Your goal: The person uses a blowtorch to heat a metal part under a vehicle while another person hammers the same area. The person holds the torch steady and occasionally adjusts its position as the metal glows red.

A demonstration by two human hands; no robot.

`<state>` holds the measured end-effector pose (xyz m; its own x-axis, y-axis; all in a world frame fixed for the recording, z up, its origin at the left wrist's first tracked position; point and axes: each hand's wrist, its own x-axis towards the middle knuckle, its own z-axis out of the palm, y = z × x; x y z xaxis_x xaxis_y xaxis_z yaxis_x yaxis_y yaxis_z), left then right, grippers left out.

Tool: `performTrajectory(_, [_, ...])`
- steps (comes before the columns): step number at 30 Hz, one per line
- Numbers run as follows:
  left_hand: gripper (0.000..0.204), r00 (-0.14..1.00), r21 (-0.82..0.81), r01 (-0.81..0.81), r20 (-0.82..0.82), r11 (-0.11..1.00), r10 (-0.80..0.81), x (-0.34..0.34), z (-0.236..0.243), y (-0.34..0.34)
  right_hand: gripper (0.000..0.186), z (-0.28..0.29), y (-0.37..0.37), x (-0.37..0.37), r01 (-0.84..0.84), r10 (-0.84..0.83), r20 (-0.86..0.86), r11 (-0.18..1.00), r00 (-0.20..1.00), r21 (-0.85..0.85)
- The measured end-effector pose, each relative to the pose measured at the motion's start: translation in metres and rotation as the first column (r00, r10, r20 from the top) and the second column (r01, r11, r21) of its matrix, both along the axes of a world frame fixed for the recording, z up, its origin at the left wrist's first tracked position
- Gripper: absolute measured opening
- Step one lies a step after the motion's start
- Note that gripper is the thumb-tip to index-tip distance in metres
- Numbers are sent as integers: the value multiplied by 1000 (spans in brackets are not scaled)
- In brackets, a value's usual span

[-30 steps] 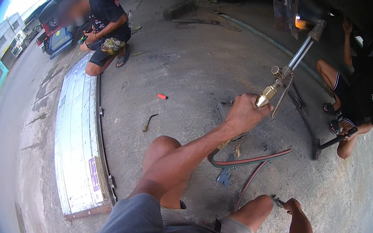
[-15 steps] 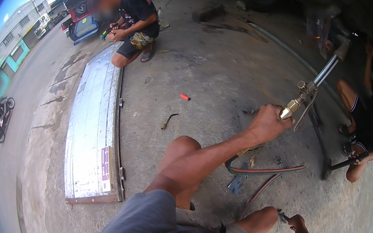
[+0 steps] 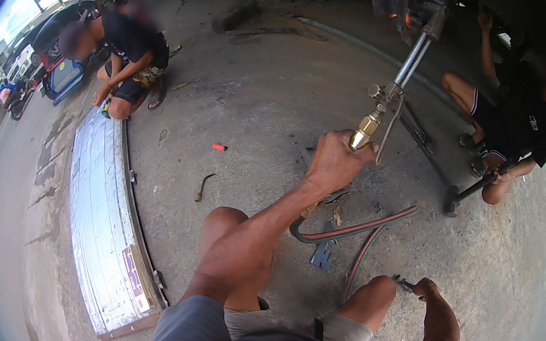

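My left hand (image 3: 338, 160) is wrapped round the rear of a cutting torch (image 3: 409, 65) with a brass body and silver tubes. The torch points up and right, its head close to a metal plate (image 3: 391, 1) under a dark vehicle body. A small orange glow shows at the plate. Red and green hoses (image 3: 366, 227) lie below my left wrist. Beside my right knee, my right hand (image 3: 428, 290) is closed on a small dark metal tool (image 3: 405, 283) whose kind I cannot make out.
A long silver panel (image 3: 100, 217) lies at left, with a person (image 3: 129, 58) crouching at its far end. Another person (image 3: 524, 126) sits at right, holding a hammer (image 3: 457, 201). A red lighter (image 3: 219, 147) and bent nozzle (image 3: 202, 188) lie on the concrete.
My view has swung right, shifting most of the scene left. The crouching person has lowered a tool to the panel's end. The motorbike has travelled farther up the road. Both my grips stay.
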<state>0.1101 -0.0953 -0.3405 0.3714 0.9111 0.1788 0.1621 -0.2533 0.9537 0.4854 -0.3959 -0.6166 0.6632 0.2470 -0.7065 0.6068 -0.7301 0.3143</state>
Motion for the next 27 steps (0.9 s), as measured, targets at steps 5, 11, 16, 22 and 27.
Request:
performTrajectory(5, [30,998,-73,-30,-60,997,25,-2,12,-6,28,-7,6,-1,-1,1,-1,998,1000,-57])
performTrajectory(11, [31,998,-95,-49,-29,994,46,1,-1,-2,31,-14,2,-6,27,-27,-19,999,999,-44])
performTrajectory(16, [31,999,-88,-37,8,995,38,6,-3,-1,40,-29,-14,5,50,-49,-28,999,998,14])
performTrajectory(22, [27,999,-103,-49,10,993,51,3,-3,0,41,-23,-4,-1,54,-54,-41,999,998,-4])
performTrajectory(27, [29,998,-130,-45,36,991,50,4,4,-5,41,-13,-2,-5,54,-54,-51,999,997,2])
